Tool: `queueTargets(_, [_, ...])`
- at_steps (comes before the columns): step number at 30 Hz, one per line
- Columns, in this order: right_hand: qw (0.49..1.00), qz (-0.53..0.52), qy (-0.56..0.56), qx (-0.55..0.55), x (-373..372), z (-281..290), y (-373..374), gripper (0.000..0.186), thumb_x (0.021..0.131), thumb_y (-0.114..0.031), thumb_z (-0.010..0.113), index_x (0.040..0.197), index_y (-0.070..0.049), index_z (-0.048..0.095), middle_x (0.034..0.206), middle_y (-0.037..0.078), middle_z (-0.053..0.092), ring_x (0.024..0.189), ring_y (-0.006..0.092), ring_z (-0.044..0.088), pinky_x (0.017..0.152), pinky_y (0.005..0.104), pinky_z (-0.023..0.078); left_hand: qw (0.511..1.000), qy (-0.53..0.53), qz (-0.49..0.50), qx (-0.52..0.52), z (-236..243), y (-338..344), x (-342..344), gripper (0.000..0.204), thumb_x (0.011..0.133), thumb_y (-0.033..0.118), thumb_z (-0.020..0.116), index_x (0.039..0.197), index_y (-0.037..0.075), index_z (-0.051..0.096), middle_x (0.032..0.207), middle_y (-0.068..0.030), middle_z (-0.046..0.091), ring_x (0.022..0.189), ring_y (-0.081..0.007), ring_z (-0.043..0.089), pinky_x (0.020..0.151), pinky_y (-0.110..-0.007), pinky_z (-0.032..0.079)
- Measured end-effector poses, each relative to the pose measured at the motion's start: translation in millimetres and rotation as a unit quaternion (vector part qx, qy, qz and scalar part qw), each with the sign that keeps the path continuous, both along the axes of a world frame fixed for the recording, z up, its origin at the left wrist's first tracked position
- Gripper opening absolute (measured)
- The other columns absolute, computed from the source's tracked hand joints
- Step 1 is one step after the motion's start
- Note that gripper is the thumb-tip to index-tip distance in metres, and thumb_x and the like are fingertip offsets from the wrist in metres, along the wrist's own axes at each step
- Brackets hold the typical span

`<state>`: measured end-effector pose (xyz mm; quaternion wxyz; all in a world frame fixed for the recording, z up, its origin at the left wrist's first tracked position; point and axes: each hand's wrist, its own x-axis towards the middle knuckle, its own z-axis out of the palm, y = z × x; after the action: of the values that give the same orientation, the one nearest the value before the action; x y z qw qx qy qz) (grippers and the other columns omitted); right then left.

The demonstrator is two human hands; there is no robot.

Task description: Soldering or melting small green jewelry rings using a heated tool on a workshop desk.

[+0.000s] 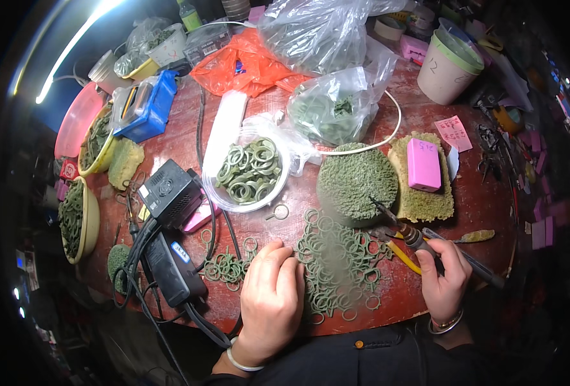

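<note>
My right hand (445, 270) grips a soldering iron (415, 239), a dark-handled pen with a thin metal tip. Its tip reaches the near right side of a round, rough green block (357, 183). My left hand (274, 289) rests low on the table with its fingers curled together; their tips are turned down, so whatever they hold, if anything, is hidden. Between the hands spreads a heap of thin green rings (339, 264). A smaller group of rings (228, 267) lies left of my left hand. Yellow-handled pliers (406, 258) lie under the iron, beside a dark-handled tool (481, 265).
A clear tub (273, 193) holds thicker green rings. Black power boxes (172, 267) with cables stand at left, near a blue basket (153, 112). A pink block (424, 165) sits on a yellowish sponge (426, 206). Plastic bags (317, 32) and a white bucket (445, 71) stand behind.
</note>
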<state>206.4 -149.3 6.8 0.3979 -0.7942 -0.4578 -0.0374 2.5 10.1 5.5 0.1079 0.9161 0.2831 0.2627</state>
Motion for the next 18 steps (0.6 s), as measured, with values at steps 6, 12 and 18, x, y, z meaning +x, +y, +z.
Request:
queueTargets(6, [1.000, 0.002, 0.000, -0.002, -0.5, 0.3, 0.8, 0.016, 0.089, -0.008, 0.075, 0.094, 0.001, 0.063, 0.078, 0.014, 0.063, 0.065, 0.0315, 0.063, 0.058, 0.0372, 0.048, 1.000, 0.002, -0.001, 0.012, 1.2, 0.4, -0.3, 0.015, 0.078, -0.007, 0.071, 0.091, -0.004, 0.063, 0.098, -0.0166, 0.066, 0.099, -0.0361, 0.067, 0.087, -0.044, 0.056])
queueTargets(12, [1.000, 0.006, 0.002, 0.001, -0.1, -1.2, 1.0, 0.016, 0.089, -0.009, 0.075, 0.094, 0.001, 0.063, 0.078, 0.014, 0.064, 0.066, 0.0315, 0.064, 0.059, 0.0372, 0.049, 1.000, -0.013, 0.014, 0.009, -4.2, 1.8, -1.0, 0.016, 0.077, -0.007, 0.072, 0.088, -0.002, 0.062, 0.097, -0.0159, 0.066, 0.097, -0.0352, 0.067, 0.085, -0.044, 0.055])
queueTargets(18, [1.000, 0.003, 0.004, -0.006, -0.6, 1.2, 0.4, 0.016, 0.089, -0.009, 0.075, 0.094, 0.001, 0.064, 0.079, 0.014, 0.064, 0.066, 0.0319, 0.064, 0.059, 0.0376, 0.049, 1.000, 0.010, 0.010, 0.012, 3.8, 1.0, -3.2, 0.017, 0.077, -0.006, 0.073, 0.089, -0.001, 0.063, 0.098, -0.0150, 0.066, 0.097, -0.0341, 0.067, 0.085, -0.042, 0.054])
